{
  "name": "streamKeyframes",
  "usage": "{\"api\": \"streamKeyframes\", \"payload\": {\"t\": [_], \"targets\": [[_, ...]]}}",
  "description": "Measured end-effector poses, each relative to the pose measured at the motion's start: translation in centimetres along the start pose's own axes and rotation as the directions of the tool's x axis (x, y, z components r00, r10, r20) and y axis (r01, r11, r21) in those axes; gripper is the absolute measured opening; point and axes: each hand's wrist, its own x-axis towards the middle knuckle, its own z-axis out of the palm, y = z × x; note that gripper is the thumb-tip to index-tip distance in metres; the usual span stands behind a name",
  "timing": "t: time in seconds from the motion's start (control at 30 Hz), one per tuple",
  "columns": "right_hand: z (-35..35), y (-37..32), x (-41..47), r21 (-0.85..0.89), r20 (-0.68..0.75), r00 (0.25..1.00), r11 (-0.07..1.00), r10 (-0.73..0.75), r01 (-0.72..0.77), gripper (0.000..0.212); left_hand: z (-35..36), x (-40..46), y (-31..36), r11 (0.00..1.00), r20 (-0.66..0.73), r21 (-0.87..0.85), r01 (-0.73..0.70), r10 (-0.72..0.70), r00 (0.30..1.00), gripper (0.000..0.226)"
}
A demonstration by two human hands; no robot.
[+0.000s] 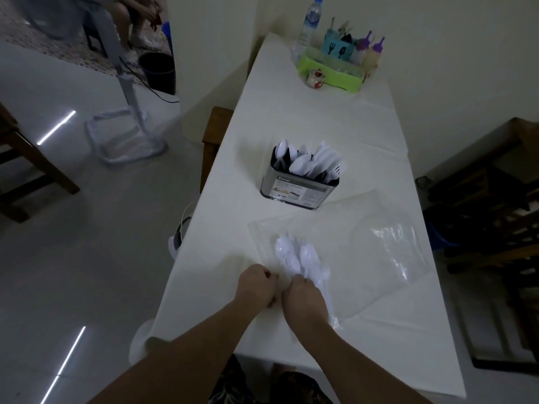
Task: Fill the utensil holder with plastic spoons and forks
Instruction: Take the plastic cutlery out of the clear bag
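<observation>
A metal utensil holder (294,191) with a paper label stands mid-table, holding several white plastic spoons and forks (312,161). Nearer to me, a bundle of white plastic spoons (294,255) lies on a clear plastic bag (373,249). My right hand (304,301) grips the handles of that bundle, bowls pointing away from me. My left hand (256,287) sits just left of it with fingers curled; what it holds is hidden.
A white cloth covers the table (291,112). At its far end stand a green tray (332,74) with a teal cutlery cup, squeeze bottles and a water bottle (309,24). A wooden chair (215,135) is at the left edge, dark furniture at the right.
</observation>
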Motion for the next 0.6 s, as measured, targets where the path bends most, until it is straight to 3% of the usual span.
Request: {"api": "streamKeyframes", "payload": {"t": [0.27, 0.33, 0.4, 0.5, 0.6], "targets": [[-1.2, -0.1, -0.5, 0.037, 0.027, 1.0, 0.999, -0.006, 0.005, 0.022, 1.1, -0.4, 0.6, 0.998, 0.049, 0.03, 0.064, -0.066, 0.997, 0.036], [-1.4, -0.1, -0.6, 0.042, -0.08, 0.996, 0.999, 0.026, -0.022, 0.02, 1.2, -0.3, 0.6, 0.997, 0.04, 0.05, 0.062, -0.064, 0.997, 0.036], [-1.2, 0.1, -0.7, -0.061, -0.148, 0.986, 0.996, -0.074, 0.066, 0.036, 1.4, -0.2, 0.7, 0.996, 0.034, 0.055, 0.074, -0.076, 0.997, 0.035], [-1.6, 0.7, -0.4, -0.083, -0.242, 0.964, 0.992, -0.111, 0.093, 0.038, 1.4, 0.0, 1.0, 0.993, 0.021, 0.037, 0.11, -0.111, 0.994, 0.035], [-2.1, 1.3, -0.2, -0.056, -0.255, 0.963, 0.995, -0.089, 0.077, 0.036, 1.4, 0.0, 1.4, 0.989, 0.007, 0.007, 0.145, -0.145, 0.989, 0.034]]}}
